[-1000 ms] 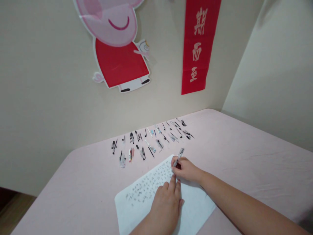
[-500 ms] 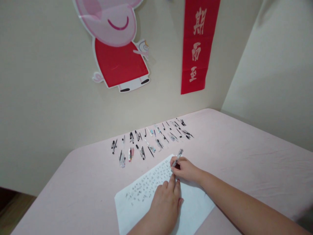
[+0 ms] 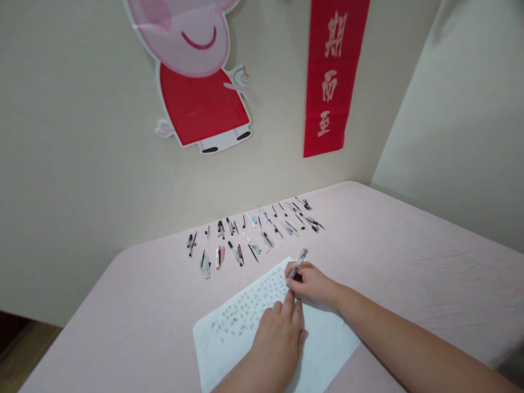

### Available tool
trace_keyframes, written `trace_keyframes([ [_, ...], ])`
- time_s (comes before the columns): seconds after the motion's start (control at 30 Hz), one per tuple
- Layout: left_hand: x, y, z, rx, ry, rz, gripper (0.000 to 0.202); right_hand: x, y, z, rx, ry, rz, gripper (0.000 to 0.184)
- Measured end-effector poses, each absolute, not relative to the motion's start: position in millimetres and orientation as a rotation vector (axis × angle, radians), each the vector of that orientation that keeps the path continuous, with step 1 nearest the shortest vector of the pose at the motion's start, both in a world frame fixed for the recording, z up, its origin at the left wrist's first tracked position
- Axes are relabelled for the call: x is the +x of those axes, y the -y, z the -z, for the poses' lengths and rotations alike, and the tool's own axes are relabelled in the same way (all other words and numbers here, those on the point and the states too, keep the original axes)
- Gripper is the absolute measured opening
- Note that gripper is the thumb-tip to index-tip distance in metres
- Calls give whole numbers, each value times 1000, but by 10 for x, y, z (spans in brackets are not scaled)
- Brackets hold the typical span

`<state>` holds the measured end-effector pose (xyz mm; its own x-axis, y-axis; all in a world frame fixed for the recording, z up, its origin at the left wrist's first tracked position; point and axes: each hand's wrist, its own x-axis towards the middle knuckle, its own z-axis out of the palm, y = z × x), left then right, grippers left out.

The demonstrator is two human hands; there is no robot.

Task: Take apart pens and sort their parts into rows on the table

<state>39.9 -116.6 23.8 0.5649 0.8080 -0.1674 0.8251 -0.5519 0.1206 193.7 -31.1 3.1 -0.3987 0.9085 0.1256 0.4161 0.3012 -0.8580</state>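
A clear-barrelled pen (image 3: 302,255) is pinched in my right hand (image 3: 311,281), its upper end tilted up and away from me. The pen's tip is hidden behind my fingers, at the upper right of a white sheet of paper (image 3: 327,349). Rows of small dark handwritten characters cover the upper left part of the sheet. My left hand (image 3: 279,335) lies flat on the paper with fingers stretched out, its fingertips just below my right hand.
Beyond the paper, several pens, caps and pen parts (image 3: 235,254) lie in rows on the pink-covered surface (image 3: 135,316). Behind stands a wall (image 3: 98,164) with a cartoon pig cutout (image 3: 200,103) and a red banner (image 3: 327,125).
Both hands stay in nearly the same place, with the pen still in my right hand. The view shifts very slightly.
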Motion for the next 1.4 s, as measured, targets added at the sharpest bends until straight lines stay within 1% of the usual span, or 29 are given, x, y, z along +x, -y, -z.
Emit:
trace_keyframes([
  [0.37, 390, 1174, -265, 2616, -1382, 135, 49, 1943, 298, 2, -1187, 1946, -989, 4],
  [0.53, 391, 1175, -272, 2604, -1381, 139, 50, 1970, 208, 39, -1141, 1725, -1104, 1],
  [0.77, 405, 1173, -343, 2611, -1378, 163, 51, 1998, 160, -3, -1091, 1519, -1213, 12],
  [1.0, 391, 1186, -307, 2669, -1397, 110, 49, 2005, 230, -101, -1064, 1405, -1260, 10],
  [1.23, 383, 1195, -285, 2664, -1389, 97, 49, 2005, 257, -141, -1157, 1336, -1339, 20],
  [1.4, 393, 1187, -323, 2609, -1370, 122, 51, 1988, 265, -147, -1108, 1270, -1448, 39],
])
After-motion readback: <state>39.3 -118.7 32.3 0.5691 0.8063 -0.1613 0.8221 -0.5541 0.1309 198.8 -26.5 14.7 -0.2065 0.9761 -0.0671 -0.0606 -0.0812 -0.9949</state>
